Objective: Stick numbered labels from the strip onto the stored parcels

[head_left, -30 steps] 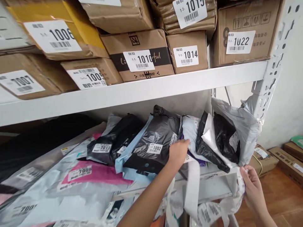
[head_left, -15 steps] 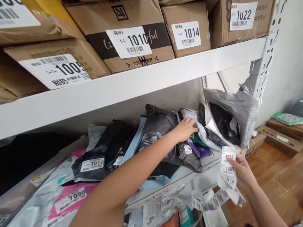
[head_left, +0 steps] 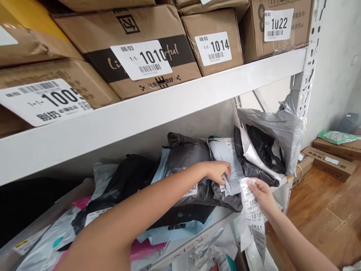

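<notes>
My left hand reaches across the lower shelf and pinches the lower edge of a pale grey mailer bag, which leans between a black plastic parcel and other bags. My right hand is closed on the top of a long strip of white numbered labels, held up right beside that grey bag. The strip hangs down past the shelf edge.
The white metal shelf above carries labelled cardboard boxes, among them 1010 and 1014. A grey bag with black parcels leans on the rack post at right. Boxes lie on the wooden floor beyond.
My right hand has lifted the label strip up and left to the grey mailer. My left hand has dropped from the bags' tops to grip the mailer's lower edge.
</notes>
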Available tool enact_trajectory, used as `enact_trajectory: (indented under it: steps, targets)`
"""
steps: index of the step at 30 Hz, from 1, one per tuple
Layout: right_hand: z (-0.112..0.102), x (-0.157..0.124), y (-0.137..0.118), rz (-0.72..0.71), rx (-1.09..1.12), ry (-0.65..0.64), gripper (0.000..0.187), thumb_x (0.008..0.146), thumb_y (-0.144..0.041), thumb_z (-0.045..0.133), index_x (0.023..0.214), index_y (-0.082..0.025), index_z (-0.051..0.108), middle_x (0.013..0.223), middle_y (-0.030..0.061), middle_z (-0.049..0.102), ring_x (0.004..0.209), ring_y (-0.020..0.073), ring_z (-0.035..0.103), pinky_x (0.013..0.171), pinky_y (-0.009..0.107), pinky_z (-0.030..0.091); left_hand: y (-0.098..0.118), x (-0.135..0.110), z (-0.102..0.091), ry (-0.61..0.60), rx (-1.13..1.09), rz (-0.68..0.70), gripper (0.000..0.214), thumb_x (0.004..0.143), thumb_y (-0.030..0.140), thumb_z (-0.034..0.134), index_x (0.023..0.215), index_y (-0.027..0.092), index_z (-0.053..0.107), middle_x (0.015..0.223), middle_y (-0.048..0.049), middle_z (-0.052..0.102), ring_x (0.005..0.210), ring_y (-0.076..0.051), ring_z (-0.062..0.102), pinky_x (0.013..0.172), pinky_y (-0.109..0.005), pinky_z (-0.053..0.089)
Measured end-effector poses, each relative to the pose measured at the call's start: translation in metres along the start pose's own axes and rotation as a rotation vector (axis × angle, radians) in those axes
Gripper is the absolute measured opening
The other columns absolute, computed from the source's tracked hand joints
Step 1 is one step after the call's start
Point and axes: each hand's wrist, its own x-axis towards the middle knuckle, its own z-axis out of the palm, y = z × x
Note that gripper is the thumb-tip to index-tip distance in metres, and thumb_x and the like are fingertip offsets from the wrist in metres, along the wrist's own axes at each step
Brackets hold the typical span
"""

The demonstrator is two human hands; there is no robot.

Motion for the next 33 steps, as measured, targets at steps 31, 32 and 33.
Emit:
enact_trajectory:
  steps: [31,32,33]
  targets:
    - [0.022,0.029,0.044,-0.038,-0.098,0.202,0.063,0.041,-0.074,0.078,0.046,-0.020,0.047,0.040,-0.0069,0.038,0.043,0.0067,0.026,0.044,0.024,0.021,0.005,0.007,0.044,0.262,-0.172,-0.257,0.029,0.077,0.046,0.071,0.087,0.019,0.071,0.095,-0.0022,0.073,0.088,-0.018,0.065,0.076,-0.022,0.046]
    - [0.022,0.030,0.045,-0.033,-0.090,0.187,0.062,0.041,-0.074,0.079,0.047,-0.020,0.050,0.041,-0.0064,0.039,0.044,0.0071,0.028,0.044,0.024,0.022,0.009,0.008,0.045,0.273,-0.115,-0.288,0.026,0.079,0.044,0.070,0.085,0.019,0.070,0.096,-0.0034,0.072,0.091,-0.019,0.065,0.077,-0.024,0.046]
    - [0.022,0.030,0.046,-0.022,-0.077,0.159,0.060,0.042,-0.073,0.079,0.050,-0.019,0.054,0.043,-0.0057,0.042,0.044,0.0078,0.030,0.045,0.024,0.023,0.014,0.008,0.046,0.275,-0.048,-0.314,0.023,0.081,0.041,0.068,0.084,0.019,0.069,0.098,-0.0047,0.071,0.093,-0.021,0.064,0.079,-0.025,0.046]
